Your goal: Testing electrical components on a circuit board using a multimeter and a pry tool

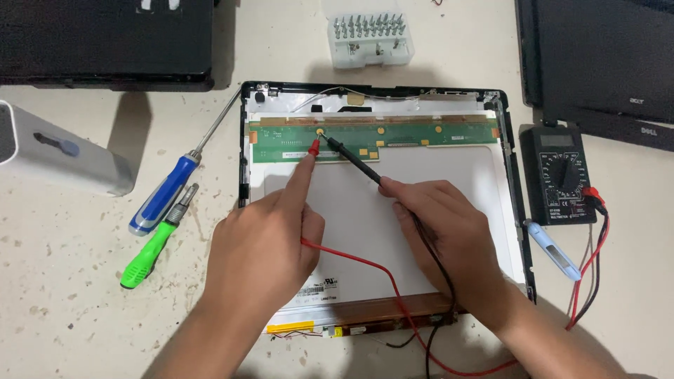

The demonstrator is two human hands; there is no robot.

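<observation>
White box (63, 154) at far left of speckled tabletop (63, 281); blue-handled screwdriver (165, 193) and green-handled screwdriver (149, 251) beside it. Left hand (263, 242), fingers pinching red probe (314, 147). Right hand (449, 235), fingers pinching black probe (354, 160). Both tips on green circuit strip (421, 133), ahead of fingertips. Probes light, stiff, thin; best held mid-shaft. Black multimeter (559, 175) right.
</observation>
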